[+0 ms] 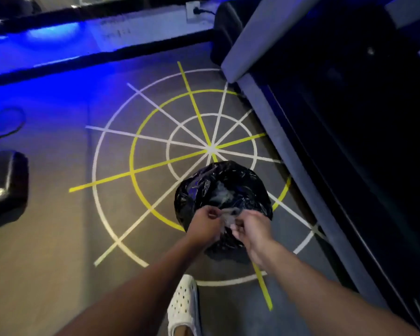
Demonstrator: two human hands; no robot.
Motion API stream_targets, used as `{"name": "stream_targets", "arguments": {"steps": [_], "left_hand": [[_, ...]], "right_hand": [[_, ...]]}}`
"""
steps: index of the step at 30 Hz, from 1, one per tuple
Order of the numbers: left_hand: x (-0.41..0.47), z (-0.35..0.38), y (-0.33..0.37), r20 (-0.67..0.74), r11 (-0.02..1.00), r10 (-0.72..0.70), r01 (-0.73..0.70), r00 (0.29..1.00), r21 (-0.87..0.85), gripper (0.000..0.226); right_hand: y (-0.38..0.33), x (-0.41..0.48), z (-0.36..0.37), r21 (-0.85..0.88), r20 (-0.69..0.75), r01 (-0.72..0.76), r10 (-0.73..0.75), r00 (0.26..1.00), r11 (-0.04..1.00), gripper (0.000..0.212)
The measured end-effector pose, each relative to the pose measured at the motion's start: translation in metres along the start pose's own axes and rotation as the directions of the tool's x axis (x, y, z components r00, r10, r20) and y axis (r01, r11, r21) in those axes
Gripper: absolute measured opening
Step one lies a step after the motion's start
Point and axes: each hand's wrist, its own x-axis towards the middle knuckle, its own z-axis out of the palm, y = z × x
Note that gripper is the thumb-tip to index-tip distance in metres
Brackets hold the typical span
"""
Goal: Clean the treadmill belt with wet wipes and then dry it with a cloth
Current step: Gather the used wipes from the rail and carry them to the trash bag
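A bin lined with a black plastic bag (pixel 224 187) stands on the floor beside the treadmill. Both my hands hover over its near rim. My left hand (pixel 205 225) and my right hand (pixel 249 229) pinch a crumpled pale wipe (pixel 228 215) between them, directly above the bag. Another pale wipe (pixel 222 192) lies inside the bag. The treadmill's dark belt (pixel 364 132) runs along the right side, edged by a grey side rail (pixel 301 166).
White and yellow circle-and-spoke markings (pixel 211 149) cover the grey floor. A black equipment base (pixel 6 180) sits at the left edge. A blue-lit wall with a socket and plug (pixel 194 10) runs along the top. My white perforated shoe (pixel 183 304) is near the bin.
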Motion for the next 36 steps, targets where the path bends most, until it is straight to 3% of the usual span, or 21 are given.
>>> {"name": "stream_targets", "arguments": {"steps": [2, 4, 6, 9, 13, 16, 21, 23, 25, 28, 31, 33, 36], "left_hand": [[0.059, -0.015, -0.013, 0.047, 0.989, -0.033, 0.025, 0.998, 0.148, 0.039], [0.116, -0.03, -0.036, 0.028, 0.945, -0.077, 0.064, 0.997, 0.32, 0.048], [0.163, -0.038, -0.059, -0.01, 0.918, -0.102, 0.098, 0.995, 0.384, 0.052], [0.212, -0.034, -0.073, -0.01, 0.892, -0.084, 0.08, 0.996, 0.445, 0.042], [0.248, -0.018, -0.072, 0.06, 0.785, -0.123, 0.06, 0.991, 0.616, 0.051], [0.277, -0.01, -0.084, 0.051, 0.779, -0.206, 0.132, 0.977, 0.613, 0.045], [0.267, -0.008, -0.078, 0.078, 0.871, -0.261, 0.2, 0.962, 0.449, 0.021], [0.255, -0.013, -0.072, -0.038, 0.927, -0.157, 0.161, 0.987, 0.338, 0.016], [0.245, -0.02, -0.066, -0.084, 0.974, -0.035, 0.052, 0.996, 0.219, 0.039], [0.232, -0.031, -0.059, -0.091, 0.974, 0.157, -0.139, 0.983, 0.179, 0.062], [0.213, -0.035, -0.053, -0.106, 0.949, 0.289, -0.27, 0.951, 0.161, 0.055], [0.201, -0.033, -0.055, -0.095, 0.942, 0.296, -0.274, 0.95, 0.192, 0.046], [0.187, -0.025, -0.058, -0.062, 0.97, 0.183, -0.17, 0.981, 0.176, 0.04]], "right_hand": [[0.005, 0.054, 0.012, 0.039, -0.112, 0.002, 0.002, 0.994, 0.999, 0.03], [0.021, 0.108, 0.016, -0.115, -0.19, 0.009, -0.031, 0.981, 0.993, 0.027], [0.043, 0.152, 0.018, -0.286, -0.17, -0.021, -0.029, 0.985, 0.958, 0.021], [0.076, 0.214, 0.019, -0.478, -0.187, -0.026, -0.073, 0.98, 0.878, 0.029], [0.091, 0.267, 0.026, -0.481, -0.204, -0.024, -0.085, 0.975, 0.876, 0.047], [0.094, 0.286, 0.031, -0.519, -0.213, -0.062, -0.058, 0.975, 0.853, 0.048], [0.091, 0.284, 0.024, -0.485, -0.285, 0.009, -0.168, 0.944, 0.875, 0.027], [0.084, 0.269, 0.019, -0.507, -0.304, 0.033, -0.215, 0.928, 0.861, 0.027], [0.074, 0.251, 0.015, -0.518, -0.328, 0.08, -0.284, 0.901, 0.851, 0.029], [0.061, 0.229, 0.01, -0.486, -0.359, 0.135, -0.338, 0.87, 0.863, 0.036], [0.054, 0.216, 0.01, -0.447, -0.388, 0.148, -0.34, 0.856, 0.882, 0.042], [0.051, 0.209, 0.008, -0.453, -0.345, 0.115, -0.292, 0.892, 0.884, 0.044], [0.049, 0.199, 0.0, -0.529, -0.323, 0.034, -0.239, 0.916, 0.848, 0.033]]}}
